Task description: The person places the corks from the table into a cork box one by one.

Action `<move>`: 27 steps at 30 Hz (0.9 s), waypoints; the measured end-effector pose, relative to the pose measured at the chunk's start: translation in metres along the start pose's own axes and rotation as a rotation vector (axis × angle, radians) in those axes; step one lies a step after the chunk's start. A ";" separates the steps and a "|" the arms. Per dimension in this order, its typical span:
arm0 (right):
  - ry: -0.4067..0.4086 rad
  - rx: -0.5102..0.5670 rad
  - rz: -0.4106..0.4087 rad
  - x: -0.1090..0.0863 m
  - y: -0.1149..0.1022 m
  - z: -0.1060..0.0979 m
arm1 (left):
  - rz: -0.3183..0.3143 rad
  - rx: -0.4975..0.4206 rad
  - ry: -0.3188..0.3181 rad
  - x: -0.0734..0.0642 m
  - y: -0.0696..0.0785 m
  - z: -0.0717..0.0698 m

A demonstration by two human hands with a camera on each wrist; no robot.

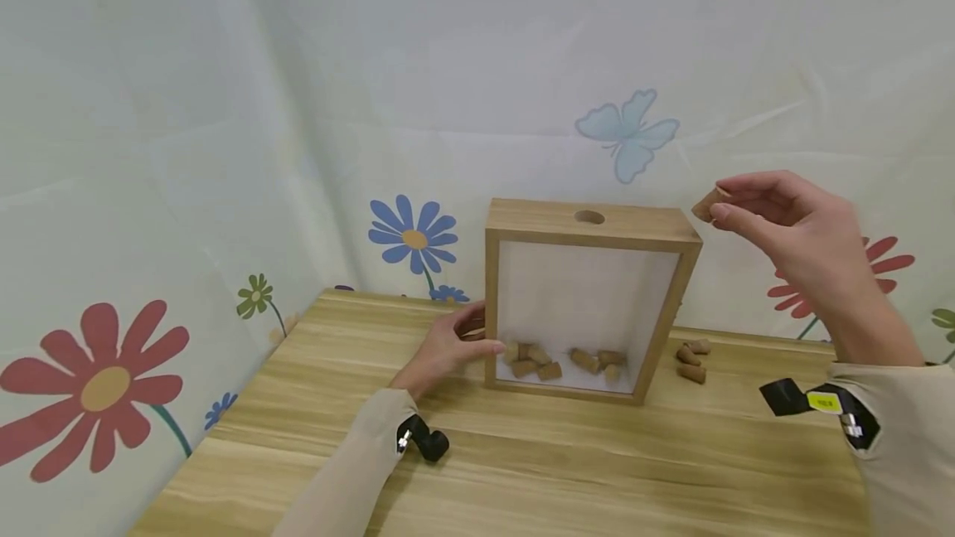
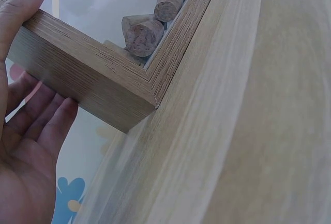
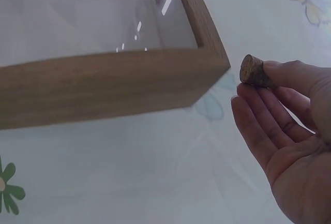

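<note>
A wooden shadow-box frame point(image 1: 584, 313) with a clear front stands upright on the table, a round hole point(image 1: 589, 217) in its top edge. Several corks point(image 1: 550, 370) lie inside along its bottom. My left hand point(image 1: 448, 346) grips the frame's left side, the thumb on the front edge and the fingers point(image 2: 59, 123) against the outer side. Between thumb and fingertips of my right hand point(image 1: 809, 230) is a single cork point(image 1: 705, 205), held in the air just off the frame's upper right corner. The right wrist view shows this cork point(image 3: 253, 71) apart from the frame.
Several loose corks point(image 1: 691, 373) lie on the wooden table point(image 1: 597, 471) to the right of the frame. Behind the table hangs a pale sheet point(image 1: 477, 48) printed with flowers and a butterfly.
</note>
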State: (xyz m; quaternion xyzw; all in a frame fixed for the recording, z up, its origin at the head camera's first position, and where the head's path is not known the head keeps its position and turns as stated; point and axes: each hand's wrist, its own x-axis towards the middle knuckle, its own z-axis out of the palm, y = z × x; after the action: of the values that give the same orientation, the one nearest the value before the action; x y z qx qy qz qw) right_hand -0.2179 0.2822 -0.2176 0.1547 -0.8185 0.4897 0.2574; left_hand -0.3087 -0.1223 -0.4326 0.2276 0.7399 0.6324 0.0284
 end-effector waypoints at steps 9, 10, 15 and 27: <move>-0.046 -0.077 -0.115 0.017 -0.019 0.028 | 0.014 -0.004 -0.001 0.002 -0.001 0.001; -0.058 -0.080 -0.120 0.019 -0.021 0.032 | 0.011 -0.006 0.001 0.002 -0.001 0.001; -0.128 -0.090 -0.137 0.027 -0.027 0.052 | 0.003 -0.016 0.006 0.001 -0.002 0.000; -0.194 -0.141 -0.177 0.044 -0.035 0.085 | 0.012 -0.006 -0.006 0.002 -0.001 0.000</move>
State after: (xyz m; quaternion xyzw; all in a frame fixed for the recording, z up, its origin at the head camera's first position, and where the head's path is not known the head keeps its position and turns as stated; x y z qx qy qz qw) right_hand -0.2589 0.1911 -0.2001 0.2546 -0.8550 0.3892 0.2294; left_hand -0.3104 -0.1215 -0.4328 0.2337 0.7365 0.6342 0.0277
